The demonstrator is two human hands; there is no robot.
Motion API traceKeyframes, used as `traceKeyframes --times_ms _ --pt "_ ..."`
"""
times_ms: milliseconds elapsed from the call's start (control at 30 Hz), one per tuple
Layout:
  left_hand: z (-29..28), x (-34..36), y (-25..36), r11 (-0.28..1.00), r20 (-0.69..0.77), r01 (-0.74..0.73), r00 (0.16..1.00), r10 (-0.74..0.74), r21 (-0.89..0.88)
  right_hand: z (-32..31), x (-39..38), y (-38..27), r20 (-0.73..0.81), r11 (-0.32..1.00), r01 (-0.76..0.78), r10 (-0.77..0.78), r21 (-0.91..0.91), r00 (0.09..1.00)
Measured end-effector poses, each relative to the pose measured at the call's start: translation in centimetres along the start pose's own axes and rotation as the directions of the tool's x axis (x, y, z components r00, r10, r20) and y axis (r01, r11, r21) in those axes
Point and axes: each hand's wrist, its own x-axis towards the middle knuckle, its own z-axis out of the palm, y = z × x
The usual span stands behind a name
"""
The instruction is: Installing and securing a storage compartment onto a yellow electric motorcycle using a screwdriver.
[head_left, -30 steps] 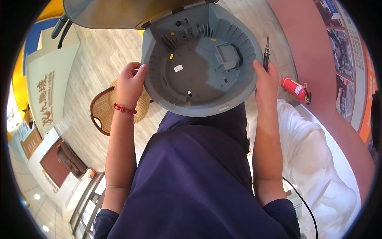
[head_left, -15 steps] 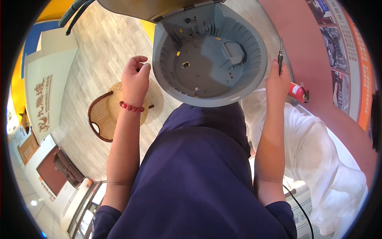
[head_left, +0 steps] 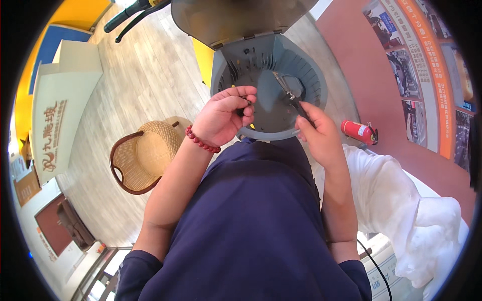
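Grey housing (head_left: 281,65) btwn hands; white sign w/ lettering (head_left: 55,120) left.

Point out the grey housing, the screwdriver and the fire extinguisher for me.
grey housing (head_left: 306,83): head view, ribbed inner wall.
screwdriver (head_left: 287,92): head view, metal shaft.
fire extinguisher (head_left: 357,131): head view, red cylinder body.

Both bare forearms rise from the lower edge, elbows bent, hands raised side by side. The left hand (head_left: 223,118) is curled, fingertips pinched together, palm turned inward, with a red beaded bracelet (head_left: 201,142) at the wrist. The right hand (head_left: 321,138) is closed, fingers wrapped in a grip.
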Motion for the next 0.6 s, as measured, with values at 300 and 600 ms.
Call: traceKeyframes --times_ms 300,600 --pt "0.4 1.2 -0.8 0.992 -0.030 0.109 0.994 -0.107 0.069 -0.2 0.3 -0.2 0.040 0.996 -0.047 0.050 -0.076 0.998" --pt "2.0 2.1 -2.0 0.978 -0.064 0.110 0.993 -0.100 0.176 -0.8 1.2 0.2 0.134 0.986 -0.009 0.031 -0.164 0.991"
